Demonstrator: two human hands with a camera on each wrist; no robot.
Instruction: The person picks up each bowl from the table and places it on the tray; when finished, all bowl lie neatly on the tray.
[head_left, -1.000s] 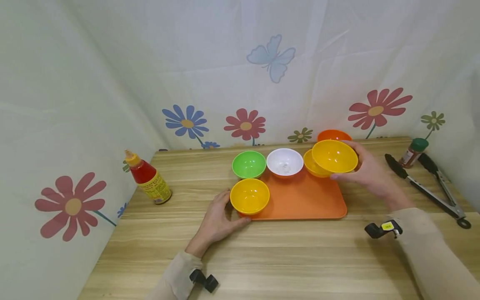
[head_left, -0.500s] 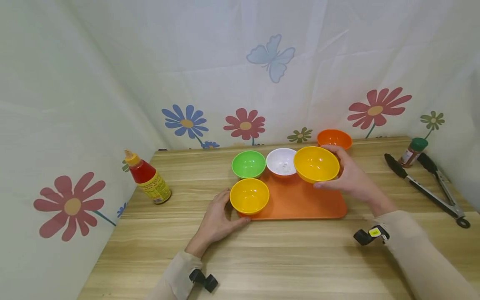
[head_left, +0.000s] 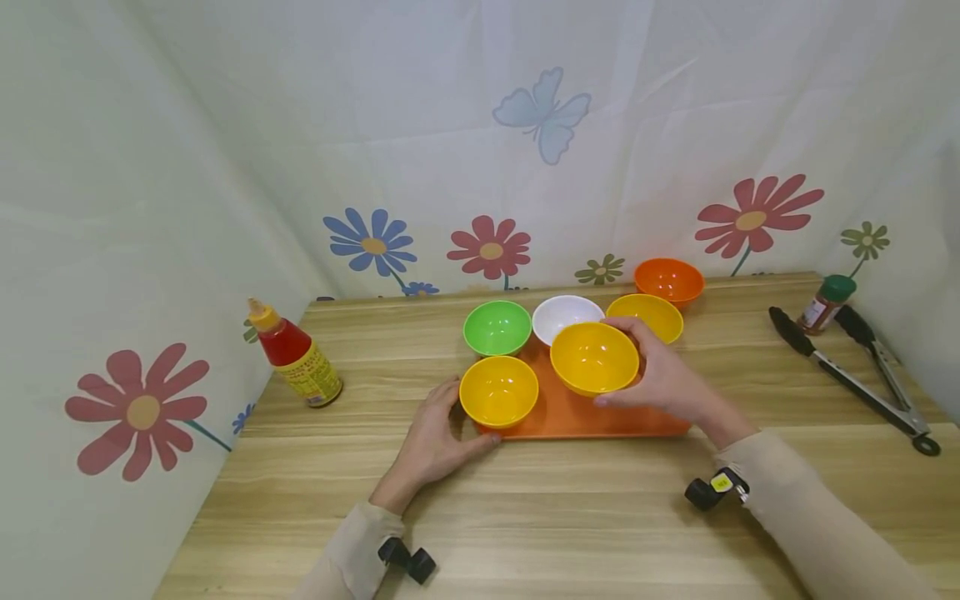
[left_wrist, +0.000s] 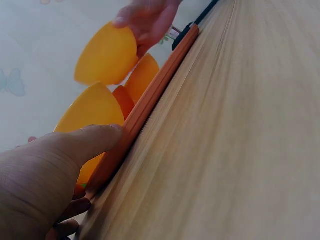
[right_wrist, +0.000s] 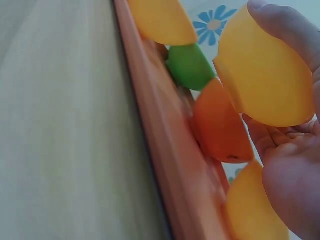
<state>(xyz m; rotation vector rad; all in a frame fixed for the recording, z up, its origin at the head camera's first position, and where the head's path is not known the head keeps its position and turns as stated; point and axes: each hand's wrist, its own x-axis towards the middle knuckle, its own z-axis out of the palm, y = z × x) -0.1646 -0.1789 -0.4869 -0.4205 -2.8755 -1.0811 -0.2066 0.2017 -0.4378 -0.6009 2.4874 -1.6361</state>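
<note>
My right hand (head_left: 660, 375) holds a yellow bowl (head_left: 594, 360) above the orange tray (head_left: 600, 423), thumb on the near side and fingers behind. My left hand (head_left: 435, 433) grips the tray's front-left corner, its thumb along the front edge and fingers at the left end, beside another yellow bowl (head_left: 498, 393). Along the tray's back row stand a green bowl (head_left: 497, 329), a white-lined bowl (head_left: 558, 315) with an orange outside, and a third yellow bowl (head_left: 652, 315). In the right wrist view, the held bowl (right_wrist: 265, 70) hangs clear of the tray.
An orange bowl (head_left: 669, 281) stands behind the tray's right end. At the far left is a red sauce bottle (head_left: 300, 358) with a yellow cap. Black-tipped tongs (head_left: 870, 387) and a green-lidded spice jar (head_left: 823, 307) are at the right. A flowered curtain (head_left: 420, 150) closes off the back.
My right hand has carried its yellow bowl leftward and toward me, from over the back-right yellow bowl to beside the front-left one. The left hand stays where it was.
</note>
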